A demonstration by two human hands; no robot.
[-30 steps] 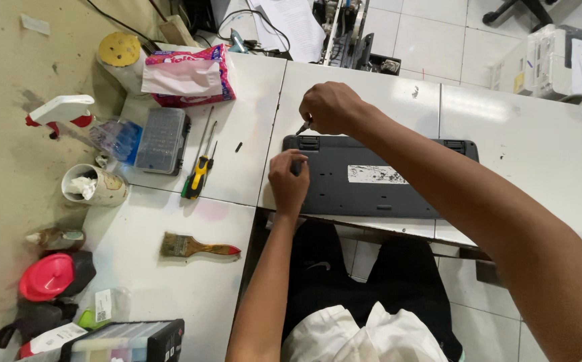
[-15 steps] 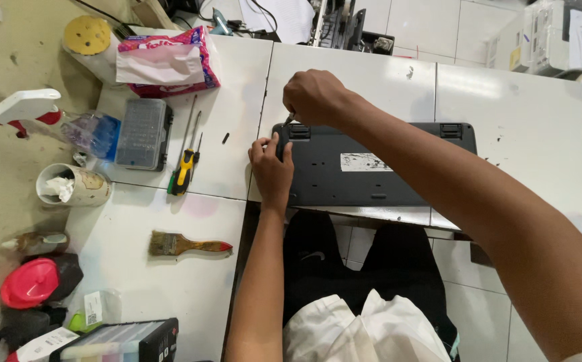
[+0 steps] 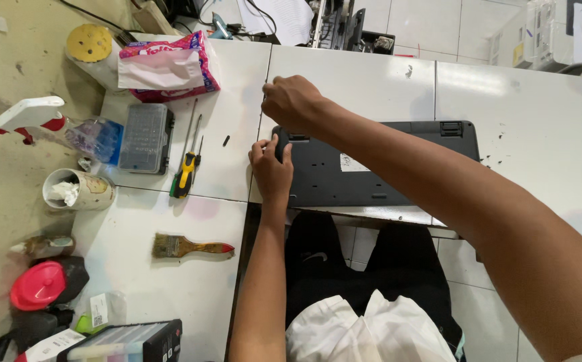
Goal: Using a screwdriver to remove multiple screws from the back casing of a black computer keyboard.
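We saw a black keyboard (image 3: pixel 385 171) lying face down across the white table (image 3: pixel 532 114), its flat underside up, with a small pale label near the middle and a folded foot at the far right edge. Our left hand (image 3: pixel 271 167) pressed flat on its left end, fingers together. At twelve o'clock from that hand, our right hand (image 3: pixel 294 104) was pinched shut on a thin dark tool (image 3: pixel 264 94). At nine o'clock lay a yellow-handled screwdriver (image 3: pixel 185 175), and below it a paintbrush (image 3: pixel 190 248).
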